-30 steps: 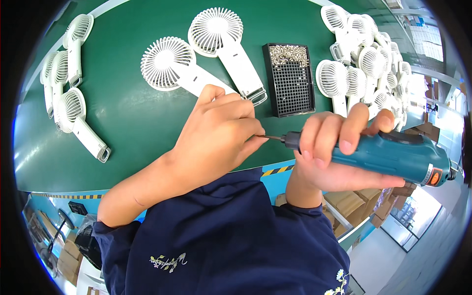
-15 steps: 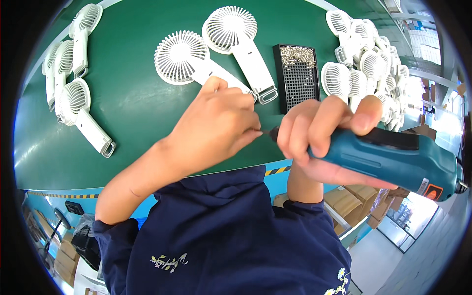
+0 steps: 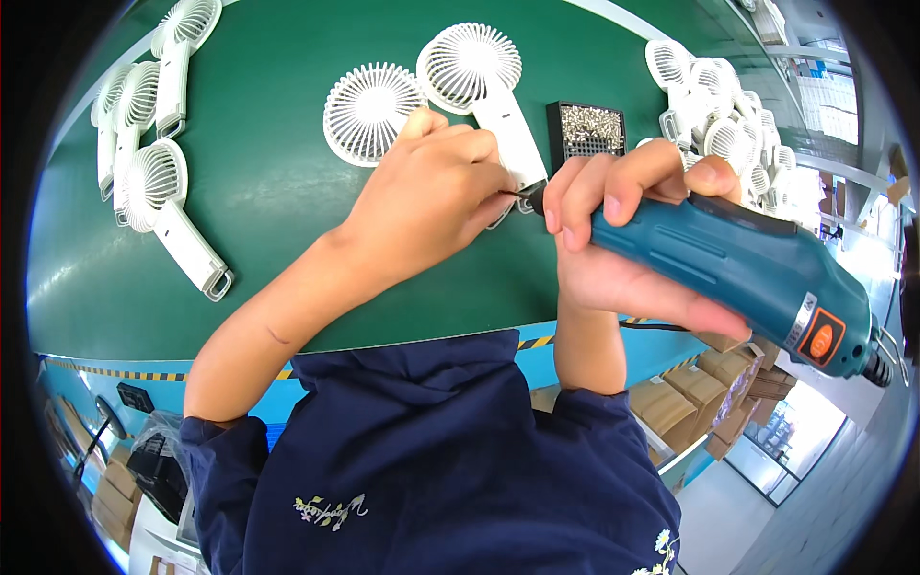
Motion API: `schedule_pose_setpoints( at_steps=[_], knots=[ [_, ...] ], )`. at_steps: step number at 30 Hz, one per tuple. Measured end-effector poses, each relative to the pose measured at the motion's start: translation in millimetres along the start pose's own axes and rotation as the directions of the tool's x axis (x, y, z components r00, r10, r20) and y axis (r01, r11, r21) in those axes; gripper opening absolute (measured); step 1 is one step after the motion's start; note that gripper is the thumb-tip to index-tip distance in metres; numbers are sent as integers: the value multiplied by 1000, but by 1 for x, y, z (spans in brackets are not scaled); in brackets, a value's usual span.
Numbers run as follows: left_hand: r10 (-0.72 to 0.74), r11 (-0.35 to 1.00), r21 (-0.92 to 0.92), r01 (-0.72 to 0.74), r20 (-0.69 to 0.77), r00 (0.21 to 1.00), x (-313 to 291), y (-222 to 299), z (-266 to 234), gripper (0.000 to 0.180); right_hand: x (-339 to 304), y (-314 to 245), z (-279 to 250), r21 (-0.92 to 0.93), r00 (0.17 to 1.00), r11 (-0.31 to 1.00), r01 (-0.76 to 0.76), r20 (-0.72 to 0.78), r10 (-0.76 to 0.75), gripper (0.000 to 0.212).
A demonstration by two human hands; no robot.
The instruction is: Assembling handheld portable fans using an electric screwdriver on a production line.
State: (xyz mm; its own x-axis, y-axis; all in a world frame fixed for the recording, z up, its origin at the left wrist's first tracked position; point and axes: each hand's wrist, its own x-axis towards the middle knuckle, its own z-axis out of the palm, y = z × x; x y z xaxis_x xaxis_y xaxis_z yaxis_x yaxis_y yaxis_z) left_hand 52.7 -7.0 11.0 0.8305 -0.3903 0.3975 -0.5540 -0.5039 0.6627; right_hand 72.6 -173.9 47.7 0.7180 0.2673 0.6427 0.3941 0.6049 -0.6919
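Observation:
My right hand (image 3: 628, 216) is wrapped round a teal electric screwdriver (image 3: 714, 251), its thumb by the black strip on top. The driver lies nearly level, with its thin bit pointing left. My left hand (image 3: 431, 192) is closed, thumb and fingers pinched at the bit's tip; anything held there is hidden. Beneath that hand lies a white handheld fan (image 3: 374, 115), its round grille showing and most of its handle covered. A second white fan (image 3: 510, 139) lies beside it, the handle's lower end close to the driver's nose.
Beyond my right hand is a black tray (image 3: 555, 139) of small metal screws. A heap of white fans (image 3: 728, 139) covers the bench's right side. Several more fans (image 3: 187, 251) lie at the left on the green bench top (image 3: 278, 192). Cardboard boxes (image 3: 661, 412) stand below right.
Both hands have moved away from me, toward the fan handles, with the screwdriver's bit staying at my left fingertips. The driver's rear end has swung slightly lower. The whole bench view has shifted a little.

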Motion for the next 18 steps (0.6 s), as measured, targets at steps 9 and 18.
schedule_pose_setpoints(
  at_steps=[9,18],
  knots=[
    [-17,999,42,18,-25,1000,-3,1,5,8,-1,9,2,149,991,988,39,-134,-19,99],
    [-5,997,71,5,-2,1000,0,1,7,10,-3,13,-2,147,988,989,4,-151,19,98]
  ],
)
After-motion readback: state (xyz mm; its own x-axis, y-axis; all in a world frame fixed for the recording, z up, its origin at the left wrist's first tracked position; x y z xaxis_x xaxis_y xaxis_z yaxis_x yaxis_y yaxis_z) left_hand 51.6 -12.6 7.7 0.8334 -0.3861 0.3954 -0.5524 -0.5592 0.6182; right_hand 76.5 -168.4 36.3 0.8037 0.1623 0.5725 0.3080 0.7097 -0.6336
